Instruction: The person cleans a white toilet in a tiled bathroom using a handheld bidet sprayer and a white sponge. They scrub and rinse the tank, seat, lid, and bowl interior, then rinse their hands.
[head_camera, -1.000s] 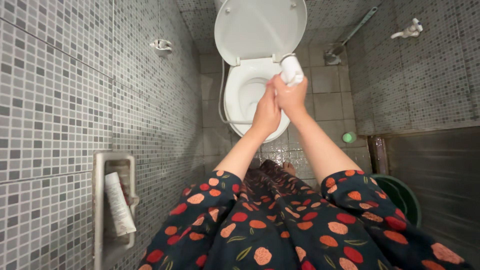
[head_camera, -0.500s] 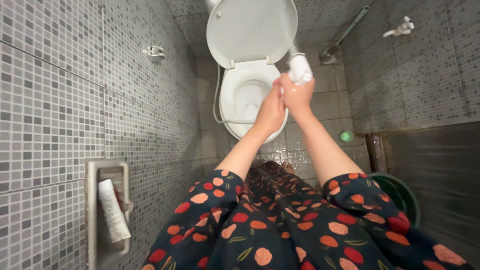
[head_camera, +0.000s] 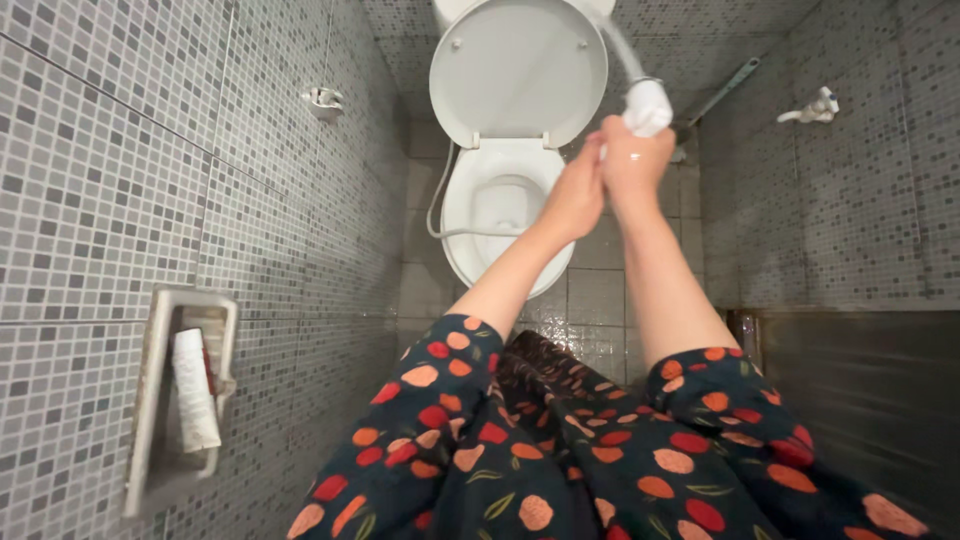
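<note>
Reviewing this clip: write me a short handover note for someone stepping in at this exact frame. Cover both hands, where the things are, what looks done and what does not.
Right hand: closed around the white spray head of the hose, held up beside the raised toilet lid.
Left hand: pressed against the right hand, holding nothing of its own that can be seen.
Toilet bowl: open, directly below and left of the hands; a thin hose loops along its left side.
Wall shelf at left holds a white tube, untouched.
Done: sprayer is in hand, lid is up.
Not visible: any water spraying; whether the trigger is pressed cannot be told.
</note>
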